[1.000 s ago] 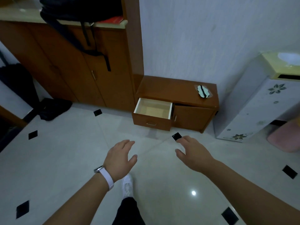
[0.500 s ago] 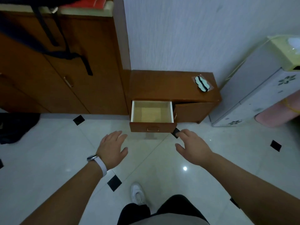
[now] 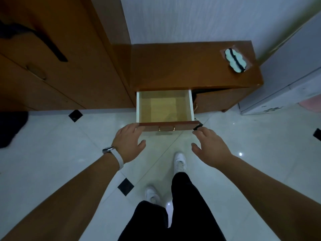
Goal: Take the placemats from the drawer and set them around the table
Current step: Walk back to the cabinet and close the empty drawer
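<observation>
Wooden drawer (image 3: pixel 165 108) sits pulled out just beyond left grip (image 3: pixel 127 143) and right grip (image 3: pixel 211 148), both spread, empty.

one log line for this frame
drawer: pulled open, contents unclear | left hand: open, at drawer front's left corner | right hand: open, near its right corner

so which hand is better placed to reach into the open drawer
Left, probably: the left hand has fingertips at the front edge of the open brown wooden drawer; the right hand sits just off its corner.
</observation>
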